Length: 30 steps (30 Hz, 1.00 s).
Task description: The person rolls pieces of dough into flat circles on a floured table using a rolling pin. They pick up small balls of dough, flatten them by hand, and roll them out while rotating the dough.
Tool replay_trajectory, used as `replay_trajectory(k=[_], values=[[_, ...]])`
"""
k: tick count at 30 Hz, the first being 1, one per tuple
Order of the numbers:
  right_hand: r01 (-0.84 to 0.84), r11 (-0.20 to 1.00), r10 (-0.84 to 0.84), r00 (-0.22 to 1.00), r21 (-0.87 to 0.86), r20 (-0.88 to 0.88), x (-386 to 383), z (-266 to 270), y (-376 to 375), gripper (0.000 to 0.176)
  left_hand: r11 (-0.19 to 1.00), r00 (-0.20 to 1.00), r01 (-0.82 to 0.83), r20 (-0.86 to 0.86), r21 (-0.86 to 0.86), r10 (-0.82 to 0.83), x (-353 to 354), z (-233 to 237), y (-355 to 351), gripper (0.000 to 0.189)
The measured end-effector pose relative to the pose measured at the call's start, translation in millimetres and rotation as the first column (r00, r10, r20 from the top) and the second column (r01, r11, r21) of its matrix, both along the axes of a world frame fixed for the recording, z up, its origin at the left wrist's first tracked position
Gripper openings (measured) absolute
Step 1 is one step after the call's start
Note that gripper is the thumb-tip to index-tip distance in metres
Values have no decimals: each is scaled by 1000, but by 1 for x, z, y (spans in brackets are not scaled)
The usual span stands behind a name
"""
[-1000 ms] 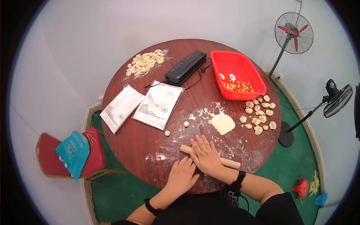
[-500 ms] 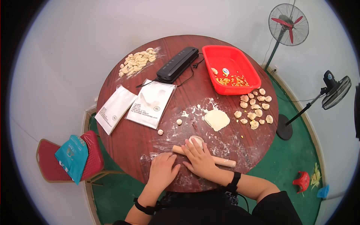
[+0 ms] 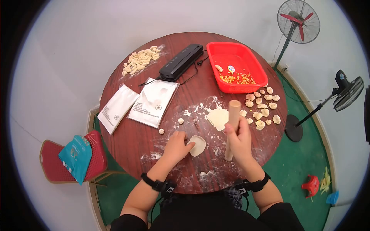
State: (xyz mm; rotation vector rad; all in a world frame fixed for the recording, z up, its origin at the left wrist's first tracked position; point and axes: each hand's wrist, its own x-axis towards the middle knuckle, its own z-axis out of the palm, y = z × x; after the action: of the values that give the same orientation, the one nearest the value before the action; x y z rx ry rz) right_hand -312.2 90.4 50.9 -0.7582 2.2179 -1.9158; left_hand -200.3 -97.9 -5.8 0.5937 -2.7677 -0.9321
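Note:
My left hand (image 3: 177, 147) rests at the left edge of a rolled dough round (image 3: 198, 146). Its thumb touches that edge and stands apart from the loosely bent fingers. In my right hand (image 3: 240, 140) is a wooden rolling pin (image 3: 233, 115), held tilted with its upper end raised above the table. Behind the pin lies a larger flat dough sheet (image 3: 217, 118), partly covered by it. Two small dough balls, one (image 3: 180, 121) farther back and another (image 3: 161, 131) nearer, sit left of the dough sheet.
Flour dusts the round table (image 3: 154, 115). A red basin (image 3: 239, 87) holds yellow-orange bits, with several dumplings (image 3: 265, 112) beside it. Farther back are a black sealing machine (image 3: 182, 62), white packets (image 3: 152, 104) and a heap of dough pieces (image 3: 140, 61). Two fans stand at right.
My right hand has lifted the rolling pin off the table and swung it toward upright. My left hand has moved forward and right to the dough round, which is now uncovered.

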Motion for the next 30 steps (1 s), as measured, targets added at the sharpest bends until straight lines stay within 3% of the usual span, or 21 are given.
replay_trajectory(k=[2,6,9,15,17,21,23,24,26,27,29,30], values=[[47,979,-39,998,-199,44,-7,-9,6,31,998,995,-51,89,-37,54,-15,-11,2,37],[130,963,-95,983,-236,157,-1,-12,21,31,996,994,-79,79,31,76,-28,-34,-1,33],[134,950,-110,989,-280,101,2,-19,28,32,993,993,-78,96,84,70,-27,-35,-2,26],[123,930,-109,992,-347,58,7,-21,35,30,998,997,-7,-73,-61,3,-26,-19,3,17],[129,928,-113,991,-349,66,8,-19,35,28,972,999,-26,30,234,20,-26,4,5,13],[125,929,-115,992,-348,47,7,-18,36,26,967,988,59,-155,248,-21,-27,33,9,12],[122,930,-103,992,-348,73,6,-19,35,29,960,892,227,-361,-161,-272,-27,36,7,12],[121,931,-101,992,-345,74,5,-19,35,29,961,893,226,-360,-158,-269,-24,36,8,12],[122,951,-95,989,-284,109,3,-16,34,32,816,872,412,-85,-406,-482,-14,31,13,15],[117,952,-90,990,-281,109,1,-14,32,32,819,874,407,-86,-404,-477,-4,24,19,15],[37,998,-44,986,-45,-159,-4,-10,28,33,804,851,524,135,-282,-508,18,5,33,23],[35,998,-42,986,-42,-160,-6,-10,25,33,805,852,523,133,-280,-507,27,0,38,23]])
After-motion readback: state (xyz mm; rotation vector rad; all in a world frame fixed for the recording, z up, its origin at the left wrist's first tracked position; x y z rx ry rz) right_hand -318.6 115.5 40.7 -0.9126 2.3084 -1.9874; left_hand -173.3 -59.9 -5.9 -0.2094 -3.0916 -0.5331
